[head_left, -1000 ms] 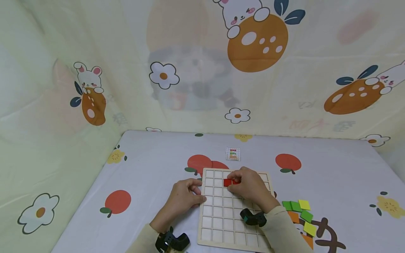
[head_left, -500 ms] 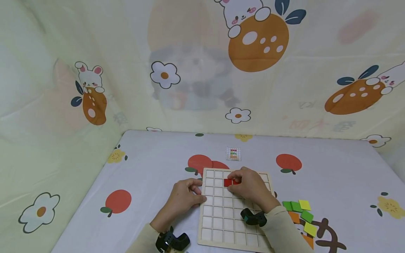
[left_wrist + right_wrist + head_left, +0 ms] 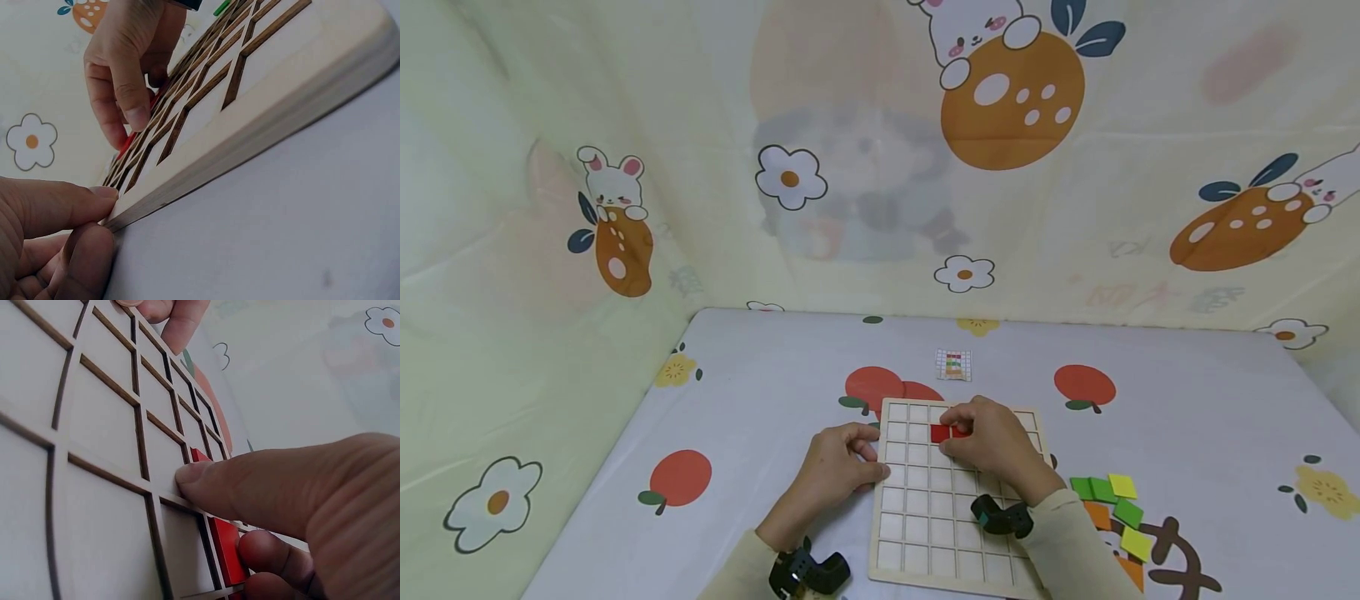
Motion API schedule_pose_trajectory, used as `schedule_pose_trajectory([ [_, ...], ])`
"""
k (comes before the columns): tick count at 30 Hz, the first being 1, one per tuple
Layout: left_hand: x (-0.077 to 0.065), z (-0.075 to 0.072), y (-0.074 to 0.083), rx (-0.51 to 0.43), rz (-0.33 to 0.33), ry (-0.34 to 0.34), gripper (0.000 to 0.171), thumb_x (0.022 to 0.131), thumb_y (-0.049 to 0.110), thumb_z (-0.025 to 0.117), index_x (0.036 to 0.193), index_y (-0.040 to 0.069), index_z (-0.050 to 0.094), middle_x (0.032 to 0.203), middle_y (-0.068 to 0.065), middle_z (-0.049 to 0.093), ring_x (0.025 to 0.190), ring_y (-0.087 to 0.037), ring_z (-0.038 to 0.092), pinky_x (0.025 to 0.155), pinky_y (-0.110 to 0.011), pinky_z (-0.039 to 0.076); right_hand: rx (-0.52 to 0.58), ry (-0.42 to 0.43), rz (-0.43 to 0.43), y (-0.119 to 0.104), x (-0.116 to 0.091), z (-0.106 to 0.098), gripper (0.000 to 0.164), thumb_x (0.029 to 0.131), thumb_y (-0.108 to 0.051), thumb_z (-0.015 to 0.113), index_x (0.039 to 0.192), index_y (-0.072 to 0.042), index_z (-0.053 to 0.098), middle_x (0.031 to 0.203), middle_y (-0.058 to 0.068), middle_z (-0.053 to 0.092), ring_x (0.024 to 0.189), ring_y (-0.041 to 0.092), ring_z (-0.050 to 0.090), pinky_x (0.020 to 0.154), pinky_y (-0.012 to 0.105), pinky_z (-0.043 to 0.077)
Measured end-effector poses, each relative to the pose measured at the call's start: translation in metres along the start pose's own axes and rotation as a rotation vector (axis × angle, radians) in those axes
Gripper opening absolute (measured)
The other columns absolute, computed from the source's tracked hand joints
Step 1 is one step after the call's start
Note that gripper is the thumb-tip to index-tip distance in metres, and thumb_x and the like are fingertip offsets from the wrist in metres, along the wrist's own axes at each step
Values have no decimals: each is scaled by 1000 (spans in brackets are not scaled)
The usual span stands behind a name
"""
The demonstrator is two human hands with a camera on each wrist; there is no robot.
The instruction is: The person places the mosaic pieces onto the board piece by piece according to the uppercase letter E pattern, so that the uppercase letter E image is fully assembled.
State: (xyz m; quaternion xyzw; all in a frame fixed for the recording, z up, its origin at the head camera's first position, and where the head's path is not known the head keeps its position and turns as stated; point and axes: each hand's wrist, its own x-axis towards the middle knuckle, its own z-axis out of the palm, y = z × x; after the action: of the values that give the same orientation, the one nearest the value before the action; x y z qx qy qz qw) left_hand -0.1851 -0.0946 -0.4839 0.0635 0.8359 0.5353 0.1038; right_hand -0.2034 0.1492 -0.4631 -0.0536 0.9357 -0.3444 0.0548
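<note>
A pale wooden grid board (image 3: 917, 575) with square cells lies on the table. Several red square tiles sit in one row near its far end; one red tile (image 3: 939, 433) shows just left of my right hand (image 3: 996, 446). That hand's thumb and fingers are curled round a red tile (image 3: 229, 550), with the thumb tip down on the grid in the right wrist view, and it hides part of the row. On the board's left edge, my left hand (image 3: 835, 462) pinches the rim, its thumb (image 3: 69, 203) on top and curled fingers against the side.
Right of the board lie several loose tiles: green (image 3: 1127, 512), yellow (image 3: 1136, 543) and orange (image 3: 1096, 515). Behind the board a small card (image 3: 953, 365) shows a coloured grid pattern. A printed curtain (image 3: 865, 233) rises at the table's back edge.
</note>
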Motion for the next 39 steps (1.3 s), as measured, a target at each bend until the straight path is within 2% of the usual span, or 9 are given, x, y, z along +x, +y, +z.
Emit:
schedule_pose_trajectory([
  [4, 0, 1, 0, 1, 1, 3, 44, 81, 2, 86, 121, -4, 70, 80, -2, 65, 58, -12, 61, 54, -25, 54, -4, -2, -10, 1, -1, -1, 29, 81, -14, 87, 109, -11, 80, 89, 1, 58, 85, 20, 53, 69, 33, 47],
  [9, -1, 2, 0, -1, -9, 3, 45, 81, 3, 86, 122, -4, 70, 80, -3, 65, 58, -12, 61, 54, -25, 54, 8, 1, -61, 2, -10, -8, 39, 81, -14, 87, 118, -11, 77, 98, 3, 63, 91, 21, 56, 74, 35, 51],
  [15, -1, 2, 1, -3, -8, -7, 45, 81, 3, 86, 122, -4, 69, 81, -3, 65, 58, -12, 61, 54, -25, 54, 21, 51, -77, 13, -26, -24, 44, 84, -16, 85, 127, -10, 74, 119, 9, 67, 108, 28, 64, 90, 49, 57],
  [18, -1, 1, 3, -1, -9, -8, 45, 81, 3, 86, 123, -4, 69, 81, -3, 65, 58, -12, 61, 55, -25, 54, -3, 87, -68, 22, -36, -36, 45, 84, -17, 84, 127, -9, 74, 123, 12, 67, 111, 32, 65, 92, 55, 55],
  [21, -1, 0, 4, 1, -12, -3, 45, 81, 3, 86, 123, -4, 70, 81, -2, 65, 58, -12, 61, 55, -25, 54, -11, 111, -62, 33, -45, -48, 47, 85, -19, 84, 129, -7, 73, 124, 14, 68, 112, 34, 65, 91, 57, 54],
  [26, -1, 0, 3, 3, -16, 3, 45, 80, 2, 86, 122, -4, 70, 81, -2, 66, 57, -12, 61, 55, -26, 54, -12, 109, -35, 56, -61, -67, 52, 87, -25, 85, 132, -5, 69, 129, 19, 65, 112, 39, 65, 84, 55, 58],
  [32, -1, 0, 2, 1, -19, 3, 45, 81, 3, 86, 122, -3, 70, 81, -2, 66, 57, -11, 61, 54, -25, 53, -56, 131, 13, 87, -80, -84, 54, 87, -25, 86, 134, -4, 68, 129, 19, 64, 113, 43, 65, 82, 54, 60],
  [39, -1, 0, 2, -2, -24, -1, 45, 81, 3, 86, 122, -3, 70, 80, -2, 66, 57, -11, 61, 54, -24, 51, -100, 114, 131, 111, -94, -101, 61, 88, -35, 85, 135, -1, 66, 128, 25, 62, 112, 47, 64, 78, 54, 61],
])
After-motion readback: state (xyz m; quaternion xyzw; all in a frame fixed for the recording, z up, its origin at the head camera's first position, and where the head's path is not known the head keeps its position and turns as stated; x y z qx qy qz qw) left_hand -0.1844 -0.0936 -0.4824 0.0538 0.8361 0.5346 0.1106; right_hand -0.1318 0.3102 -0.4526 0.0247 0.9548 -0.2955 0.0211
